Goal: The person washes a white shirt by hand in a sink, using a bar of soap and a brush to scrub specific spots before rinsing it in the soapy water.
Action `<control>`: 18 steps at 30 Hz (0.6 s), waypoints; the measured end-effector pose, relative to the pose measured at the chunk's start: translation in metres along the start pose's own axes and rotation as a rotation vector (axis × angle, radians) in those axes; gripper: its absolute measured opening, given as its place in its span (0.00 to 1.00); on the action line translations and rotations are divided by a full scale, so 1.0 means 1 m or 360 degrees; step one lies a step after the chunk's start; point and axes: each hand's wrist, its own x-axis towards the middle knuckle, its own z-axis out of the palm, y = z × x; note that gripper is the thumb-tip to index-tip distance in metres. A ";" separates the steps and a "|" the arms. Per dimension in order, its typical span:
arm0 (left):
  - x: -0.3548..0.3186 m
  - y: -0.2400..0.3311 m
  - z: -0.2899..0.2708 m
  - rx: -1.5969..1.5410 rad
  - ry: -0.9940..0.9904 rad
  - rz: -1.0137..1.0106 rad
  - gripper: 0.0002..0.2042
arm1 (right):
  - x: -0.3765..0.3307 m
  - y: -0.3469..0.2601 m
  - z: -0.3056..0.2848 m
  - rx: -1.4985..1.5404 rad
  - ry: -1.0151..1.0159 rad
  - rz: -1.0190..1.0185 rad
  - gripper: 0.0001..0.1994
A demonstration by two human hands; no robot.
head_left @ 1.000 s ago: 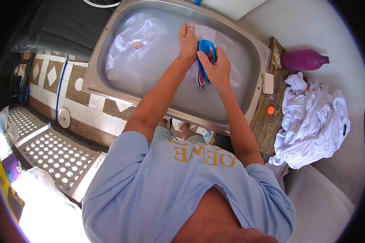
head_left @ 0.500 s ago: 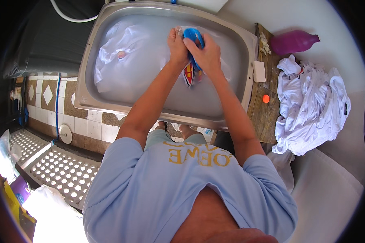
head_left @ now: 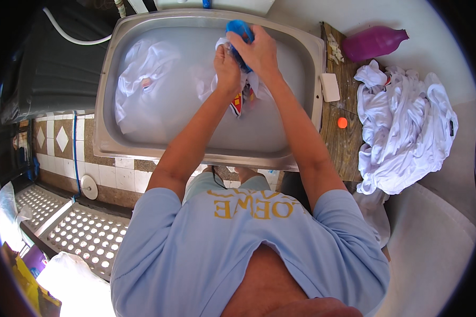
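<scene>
Over the cloudy water of a steel sink (head_left: 103, 100), my right hand (head_left: 260, 54) is wrapped round a blue scrub brush (head_left: 238, 26) with a loop handle. The brush presses against a wet white garment (head_left: 203, 91) with a red and yellow patch. Beside it, my left hand (head_left: 227, 70) grips a bunched part of the garment, fingers closed. The rest of that cloth hangs into the water. The brush's bristles are hidden from view. Another white garment (head_left: 143, 74) floats half sunk at the sink's left.
On the wooden board (head_left: 336, 153) right of the sink lie a white soap bar (head_left: 330, 87), an orange cap (head_left: 342, 123) and pale scraps (head_left: 334, 48). A purple bottle (head_left: 375, 43) lies behind. White clothes (head_left: 402, 129) are heaped at the right. A white hose (head_left: 74, 39) curves at upper left.
The view has shifted slightly. My right hand and the brush have moved up along the garment, the brush tilting more away from me. My left hand keeps its hold, and more white cloth shows beside it.
</scene>
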 end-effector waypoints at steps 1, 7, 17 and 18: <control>0.001 -0.002 0.000 -0.0011 -0.0024 -0.0042 0.09 | 0.008 0.004 0.000 -0.0020 0.0010 0.0052 0.23; 0.005 0.032 -0.008 -0.0055 -0.0040 -0.0344 0.07 | -0.053 0.031 -0.011 0.0203 -0.0177 0.0176 0.24; 0.003 0.049 0.004 -0.0006 -0.0500 -0.0777 0.20 | -0.026 0.110 -0.212 -0.0652 0.0562 0.0049 0.17; 0.003 0.052 0.004 -0.0012 -0.0531 -0.0823 0.20 | -0.026 0.113 -0.214 -0.0859 0.0569 0.0064 0.18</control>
